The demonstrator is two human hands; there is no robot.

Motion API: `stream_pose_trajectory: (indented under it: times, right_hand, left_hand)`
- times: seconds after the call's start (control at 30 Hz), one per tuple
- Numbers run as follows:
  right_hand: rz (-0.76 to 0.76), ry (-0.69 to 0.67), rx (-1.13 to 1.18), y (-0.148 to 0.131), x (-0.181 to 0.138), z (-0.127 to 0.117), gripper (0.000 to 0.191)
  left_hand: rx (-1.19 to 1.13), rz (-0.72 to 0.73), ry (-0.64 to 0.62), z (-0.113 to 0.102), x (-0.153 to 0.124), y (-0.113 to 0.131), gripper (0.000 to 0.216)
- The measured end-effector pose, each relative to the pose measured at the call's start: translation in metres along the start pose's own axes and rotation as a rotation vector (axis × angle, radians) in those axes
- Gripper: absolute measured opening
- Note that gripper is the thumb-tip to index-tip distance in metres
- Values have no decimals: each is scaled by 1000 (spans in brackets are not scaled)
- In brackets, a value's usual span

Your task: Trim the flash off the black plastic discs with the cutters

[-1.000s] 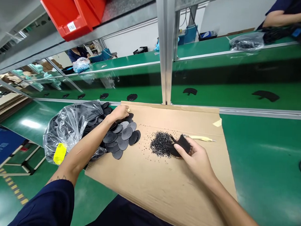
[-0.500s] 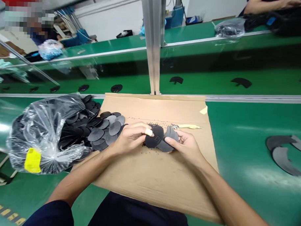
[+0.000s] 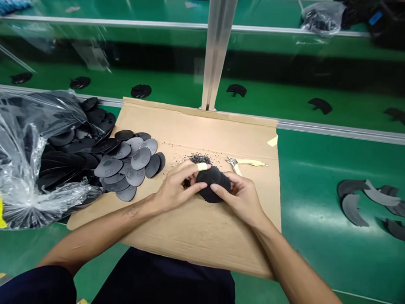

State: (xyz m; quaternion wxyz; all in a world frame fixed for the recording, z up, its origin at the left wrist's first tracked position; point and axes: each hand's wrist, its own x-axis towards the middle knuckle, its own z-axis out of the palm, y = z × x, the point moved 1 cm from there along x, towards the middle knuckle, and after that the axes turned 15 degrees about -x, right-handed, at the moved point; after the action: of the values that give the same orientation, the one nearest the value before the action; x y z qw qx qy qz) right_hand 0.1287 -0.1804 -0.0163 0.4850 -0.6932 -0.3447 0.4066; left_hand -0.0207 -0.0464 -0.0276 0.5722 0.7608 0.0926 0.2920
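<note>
Workbench: green-topped workbench [image 3: 305,253], running beneath the work area and out to the right.
Cardboard sheet: brown cardboard sheet [image 3: 199,236], flat in front of the person.
Plastic bag: clear plastic bag [image 3: 7,132] at the left, dark discs showing within and at its mouth.
Loose discs: loose oval discs [image 3: 140,158], black to grey, overlapping on the cardboard between bag and left hand; some carry a marking.
Curved pieces: dark curved pieces [image 3: 353,209] on the bench, right of the cardboard, well apart from the hands.
Right hand: right hand [image 3: 245,195], thumb laid on the near face, fingers behind, pinching the right side.
Left hand: left hand [image 3: 176,184], thumb and index finger pinching the left edge.
Held discs: held black oval discs [image 3: 210,181], overlapping, directly between both sets of fingertips; both hands touch them, neither nearer. Long axis and exact count cannot be told.
Cutters: yellow-handled cutters [image 3: 250,162], just beyond the right hand, one handle lying left to right; right hand nearer.
Trimmings: heap of black trimmings [image 3: 199,158], just behind the held discs.
Finger wrap: pale yellow wrap [image 3: 201,166] on a left-hand finger.
</note>
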Motion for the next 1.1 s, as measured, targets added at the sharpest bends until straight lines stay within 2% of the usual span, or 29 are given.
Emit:
stream_pose_trajectory:
  times: [0.17, 0.4, 0.73, 1.1]
  right_hand:
    - [34, -5, -2, 3, 2, 2, 41]
    - [29, -9, -91, 5, 0, 2, 43]
    - [-43, -6, -173, 3, -1, 2, 44]
    - [-90, 14, -184, -1, -4, 4, 38]
  left_hand:
    - [-91, -65, 28, -2, -2, -3, 34]
    - [38, 28, 7, -3, 0, 2, 36]
    - [35, 1, -31, -1, -4, 3, 39]
    - [28, 78, -4, 0, -5, 4, 38]
